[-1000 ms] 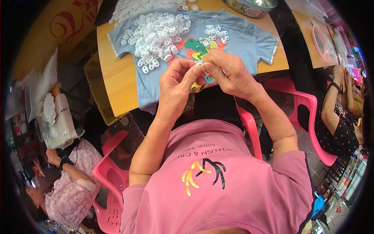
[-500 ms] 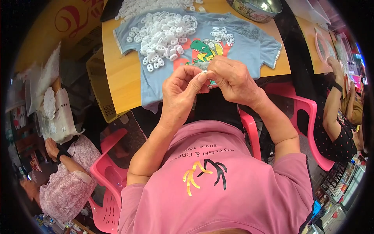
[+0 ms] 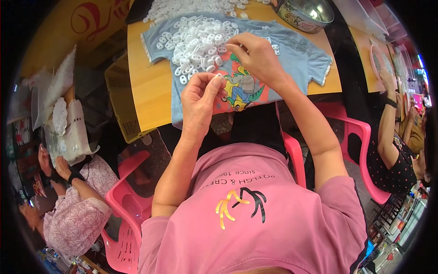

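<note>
Small white oval plastic pieces with two holes lie heaped in a pile (image 3: 198,39) on a blue-grey T-shirt (image 3: 296,64) with a dinosaur print (image 3: 242,91). My left hand (image 3: 198,98) is closed just in front of the pile, pinching one small white plastic piece (image 3: 219,76) between thumb and forefinger; the fingers cover most of it. Above the print, my right hand (image 3: 260,59) reaches to the pile's right edge. Its thumb and forefinger are apart, with nothing visible between them. Partly behind this hand, a few white pieces (image 3: 275,47) form a smaller group.
More white pieces (image 3: 191,9) are heaped at the table's far side. A round metal tin (image 3: 305,16) stands at the far right of the wooden table (image 3: 143,91). Pink chairs (image 3: 130,205) flank me. People sit at work on the left (image 3: 82,214) and right (image 3: 394,155).
My hands, together over the shirt before, have parted. The right moved up to the pile; the left shifted slightly left with the white piece. The view has shifted a little.
</note>
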Tool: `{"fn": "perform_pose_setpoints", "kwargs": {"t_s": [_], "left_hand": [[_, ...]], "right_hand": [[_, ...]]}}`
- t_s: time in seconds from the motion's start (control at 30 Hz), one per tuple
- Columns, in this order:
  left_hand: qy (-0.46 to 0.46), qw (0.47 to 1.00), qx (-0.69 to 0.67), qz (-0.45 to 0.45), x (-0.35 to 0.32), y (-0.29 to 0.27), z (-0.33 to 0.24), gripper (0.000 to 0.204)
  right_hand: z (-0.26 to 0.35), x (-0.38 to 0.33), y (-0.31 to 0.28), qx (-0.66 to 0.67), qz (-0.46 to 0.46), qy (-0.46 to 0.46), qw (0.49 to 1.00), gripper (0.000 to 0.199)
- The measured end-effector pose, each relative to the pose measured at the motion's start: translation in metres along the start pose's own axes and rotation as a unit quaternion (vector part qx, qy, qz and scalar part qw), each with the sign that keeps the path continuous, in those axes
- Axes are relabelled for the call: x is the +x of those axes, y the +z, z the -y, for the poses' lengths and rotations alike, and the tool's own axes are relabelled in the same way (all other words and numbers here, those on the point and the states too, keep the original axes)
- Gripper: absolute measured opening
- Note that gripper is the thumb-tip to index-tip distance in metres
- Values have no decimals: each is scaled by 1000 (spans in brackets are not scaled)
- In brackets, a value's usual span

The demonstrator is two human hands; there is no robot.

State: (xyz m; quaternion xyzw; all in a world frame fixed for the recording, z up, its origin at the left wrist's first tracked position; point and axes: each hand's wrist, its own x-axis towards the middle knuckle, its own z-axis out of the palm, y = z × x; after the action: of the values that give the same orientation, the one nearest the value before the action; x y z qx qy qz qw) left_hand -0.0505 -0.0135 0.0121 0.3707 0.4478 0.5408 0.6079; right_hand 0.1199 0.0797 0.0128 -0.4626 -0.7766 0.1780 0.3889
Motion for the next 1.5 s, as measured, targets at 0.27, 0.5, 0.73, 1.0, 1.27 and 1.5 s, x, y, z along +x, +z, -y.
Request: {"fn": "perform_pose_setpoints", "kwargs": {"t_s": [0.27,0.5,0.73,1.0,1.27,1.5], "left_hand": [[-6,1000,-25,-2,0,-5,4,16],[-10,1000,-24,1,0,-6,4,14],[-6,1000,-24,3,-1,-7,3,16],[-12,999,-49,1,-1,-4,2,15],[82,996,-39,22,-5,12,-8,13],[161,981,-10,104,-8,28,-8,11]], "right_hand": [[11,1,13,-152,36,2,988,14],[9,1,14,-149,40,-32,988,15],[8,0,5,-105,76,12,992,16],[4,-7,1,-117,69,-5,991,22],[32,-20,-38,257,93,213,938,23],[39,-39,-43,553,45,306,773,29]]}}
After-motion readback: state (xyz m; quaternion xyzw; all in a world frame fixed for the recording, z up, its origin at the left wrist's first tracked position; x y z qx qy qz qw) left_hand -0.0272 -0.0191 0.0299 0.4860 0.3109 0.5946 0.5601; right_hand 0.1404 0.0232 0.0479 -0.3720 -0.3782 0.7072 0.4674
